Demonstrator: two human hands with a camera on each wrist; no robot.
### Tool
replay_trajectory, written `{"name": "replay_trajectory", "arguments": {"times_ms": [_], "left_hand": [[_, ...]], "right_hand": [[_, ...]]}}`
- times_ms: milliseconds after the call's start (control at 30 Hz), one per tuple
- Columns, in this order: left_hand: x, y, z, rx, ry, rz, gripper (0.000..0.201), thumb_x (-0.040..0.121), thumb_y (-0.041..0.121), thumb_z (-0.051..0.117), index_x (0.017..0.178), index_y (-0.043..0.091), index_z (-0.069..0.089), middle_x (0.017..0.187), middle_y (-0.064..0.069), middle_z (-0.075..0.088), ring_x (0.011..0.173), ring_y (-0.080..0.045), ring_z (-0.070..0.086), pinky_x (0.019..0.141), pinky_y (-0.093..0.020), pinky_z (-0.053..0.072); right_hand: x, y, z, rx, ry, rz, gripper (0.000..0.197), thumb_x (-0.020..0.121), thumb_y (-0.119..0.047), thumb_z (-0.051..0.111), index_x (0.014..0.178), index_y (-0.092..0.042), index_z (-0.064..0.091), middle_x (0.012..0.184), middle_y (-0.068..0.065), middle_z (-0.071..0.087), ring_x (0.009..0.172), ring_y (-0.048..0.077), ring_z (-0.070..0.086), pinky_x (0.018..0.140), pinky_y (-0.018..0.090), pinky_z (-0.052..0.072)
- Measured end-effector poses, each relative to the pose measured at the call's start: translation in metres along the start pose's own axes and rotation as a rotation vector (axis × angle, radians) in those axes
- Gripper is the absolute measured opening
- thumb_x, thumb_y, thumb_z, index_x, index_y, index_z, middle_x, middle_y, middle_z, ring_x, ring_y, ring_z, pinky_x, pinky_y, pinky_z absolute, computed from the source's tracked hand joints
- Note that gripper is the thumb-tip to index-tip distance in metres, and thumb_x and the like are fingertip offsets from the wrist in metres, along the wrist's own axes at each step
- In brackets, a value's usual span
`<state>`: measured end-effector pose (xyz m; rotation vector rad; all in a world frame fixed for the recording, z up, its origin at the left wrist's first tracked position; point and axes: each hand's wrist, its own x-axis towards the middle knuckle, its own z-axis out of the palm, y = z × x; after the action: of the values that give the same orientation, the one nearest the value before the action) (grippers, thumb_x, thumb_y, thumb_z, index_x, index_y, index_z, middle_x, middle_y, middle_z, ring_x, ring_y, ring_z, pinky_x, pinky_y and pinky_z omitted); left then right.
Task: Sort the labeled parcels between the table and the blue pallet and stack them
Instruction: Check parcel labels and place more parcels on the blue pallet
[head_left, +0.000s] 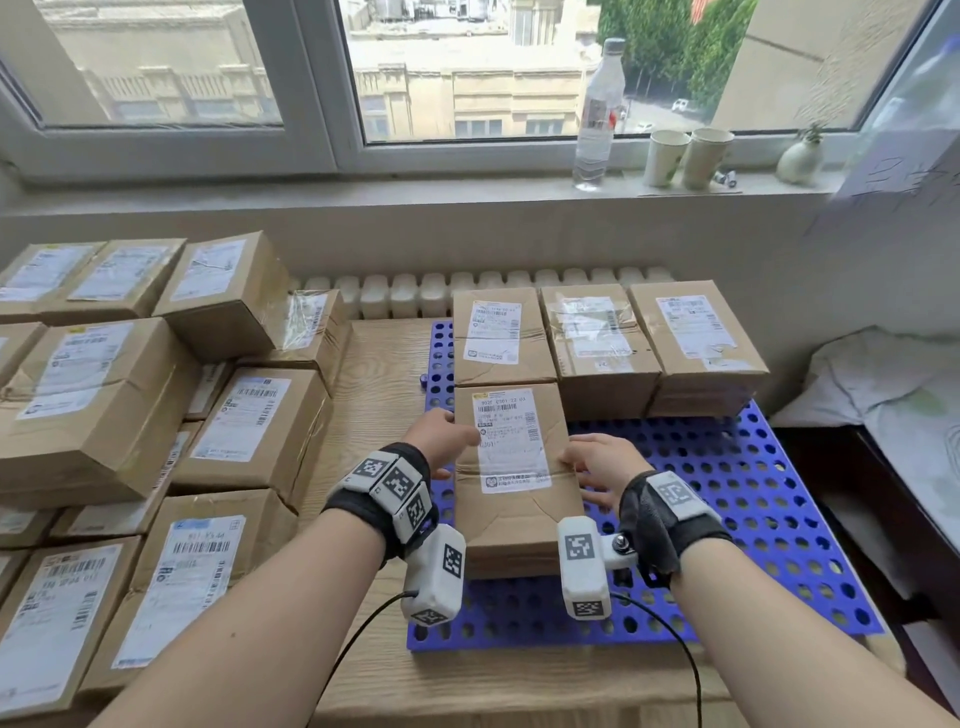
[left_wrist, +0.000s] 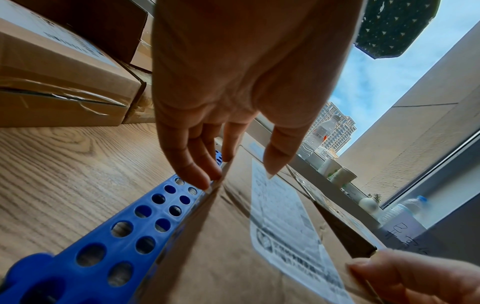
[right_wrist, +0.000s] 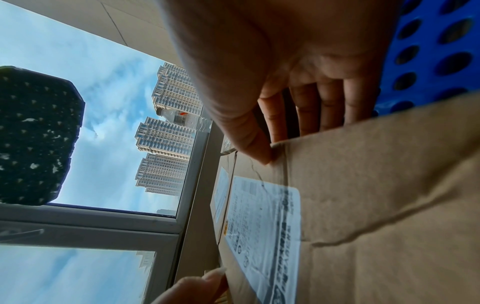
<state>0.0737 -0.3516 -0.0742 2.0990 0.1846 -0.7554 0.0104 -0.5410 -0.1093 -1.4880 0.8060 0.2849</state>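
Both hands clasp one parcel by its long sides: left hand, right hand, fingers curled over the edges. It lies on the blue pallet, against the row of three parcels behind. Bare pallet lies right and front. Stacked parcels crowd the table at left, cut off by the frame.

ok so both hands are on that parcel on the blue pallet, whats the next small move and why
Probably let go. The parcel already lies flat on the blue pallet, its far end butted against the back-row parcel. The left hand and right hand only hold its sides.
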Motion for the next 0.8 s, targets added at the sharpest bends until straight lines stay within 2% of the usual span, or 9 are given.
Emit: {"name": "replay_trajectory", "arguments": {"times_ms": [100, 200, 300, 400, 500, 567, 633, 700, 800], "left_hand": [[0.0, 0.001, -0.002, 0.014, -0.008, -0.001, 0.046, 0.09, 0.02, 0.058, 0.133, 0.011, 0.048, 0.128, -0.008, 0.054, 0.107, -0.021, 0.051, 0.074, -0.033, 0.049], [0.001, 0.0, -0.004, 0.01, -0.015, 0.0, 0.052, 0.089, 0.021, 0.059, 0.138, 0.011, 0.044, 0.132, -0.008, 0.051, 0.106, -0.019, 0.05, 0.07, -0.031, 0.049], [0.002, -0.001, -0.005, 0.004, -0.018, -0.001, 0.055, 0.091, 0.02, 0.058, 0.141, 0.011, 0.04, 0.127, -0.006, 0.051, 0.108, -0.02, 0.05, 0.078, -0.033, 0.05], [0.003, -0.002, -0.007, 0.008, -0.018, -0.002, 0.057, 0.091, 0.019, 0.058, 0.143, 0.011, 0.037, 0.121, -0.005, 0.05, 0.11, -0.021, 0.051, 0.084, -0.035, 0.051], [0.002, -0.002, -0.01, 0.012, -0.023, 0.002, 0.06, 0.091, 0.02, 0.058, 0.146, 0.011, 0.033, 0.13, -0.008, 0.049, 0.112, -0.022, 0.051, 0.089, -0.037, 0.051], [-0.001, -0.001, -0.015, 0.022, -0.022, 0.016, 0.06, 0.092, 0.019, 0.057, 0.145, 0.01, 0.033, 0.135, -0.009, 0.047, 0.117, -0.023, 0.049, 0.092, -0.037, 0.049], [-0.004, 0.001, -0.021, 0.039, -0.015, 0.039, 0.057, 0.092, 0.02, 0.058, 0.144, 0.009, 0.035, 0.133, -0.009, 0.048, 0.119, -0.023, 0.049, 0.092, -0.037, 0.047], [-0.007, 0.003, -0.029, 0.037, -0.005, 0.057, 0.051, 0.091, 0.02, 0.058, 0.139, 0.012, 0.041, 0.131, -0.009, 0.049, 0.116, -0.023, 0.049, 0.086, -0.034, 0.045], [-0.012, 0.006, -0.045, 0.018, 0.012, 0.083, 0.023, 0.09, 0.021, 0.059, 0.111, 0.015, 0.05, 0.115, -0.007, 0.05, 0.102, -0.022, 0.048, 0.081, -0.033, 0.042]], "right_hand": [[0.0, 0.0, 0.001, -0.005, 0.015, 0.01, 0.028, 0.085, -0.002, 0.057, 0.111, -0.01, 0.064, 0.098, 0.012, 0.065, 0.086, 0.024, 0.06, 0.063, 0.03, 0.05], [0.0, 0.0, 0.003, -0.006, 0.025, 0.017, 0.028, 0.085, -0.003, 0.057, 0.111, -0.01, 0.065, 0.099, 0.012, 0.065, 0.085, 0.023, 0.06, 0.062, 0.03, 0.05], [-0.002, 0.0, 0.003, -0.015, 0.032, 0.016, 0.027, 0.085, -0.003, 0.058, 0.111, -0.01, 0.065, 0.096, 0.011, 0.065, 0.086, 0.023, 0.06, 0.063, 0.03, 0.05], [-0.004, 0.0, 0.004, -0.024, 0.038, 0.011, 0.026, 0.085, -0.004, 0.058, 0.11, -0.01, 0.065, 0.093, 0.01, 0.065, 0.088, 0.023, 0.061, 0.072, 0.033, 0.053], [-0.003, 0.0, 0.005, -0.036, 0.078, -0.011, 0.027, 0.081, -0.007, 0.059, 0.106, -0.012, 0.068, 0.106, 0.013, 0.069, 0.099, 0.025, 0.064, 0.089, 0.04, 0.054], [-0.005, -0.003, 0.007, -0.05, 0.106, -0.035, 0.023, 0.08, -0.009, 0.061, 0.101, -0.013, 0.069, 0.107, 0.015, 0.069, 0.097, 0.024, 0.064, 0.091, 0.044, 0.054], [-0.009, -0.009, 0.009, -0.061, 0.129, -0.059, 0.019, 0.081, -0.008, 0.061, 0.099, -0.012, 0.069, 0.106, 0.017, 0.068, 0.092, 0.025, 0.06, 0.089, 0.043, 0.054], [-0.014, -0.017, 0.01, -0.105, 0.169, -0.091, 0.017, 0.084, -0.008, 0.061, 0.1, -0.011, 0.067, 0.105, 0.014, 0.064, 0.095, 0.024, 0.056, 0.088, 0.04, 0.052], [-0.023, -0.034, 0.013, -0.238, 0.224, -0.172, 0.024, 0.083, -0.011, 0.063, 0.107, -0.014, 0.066, 0.107, 0.009, 0.063, 0.096, 0.023, 0.056, 0.093, 0.041, 0.05]]}}
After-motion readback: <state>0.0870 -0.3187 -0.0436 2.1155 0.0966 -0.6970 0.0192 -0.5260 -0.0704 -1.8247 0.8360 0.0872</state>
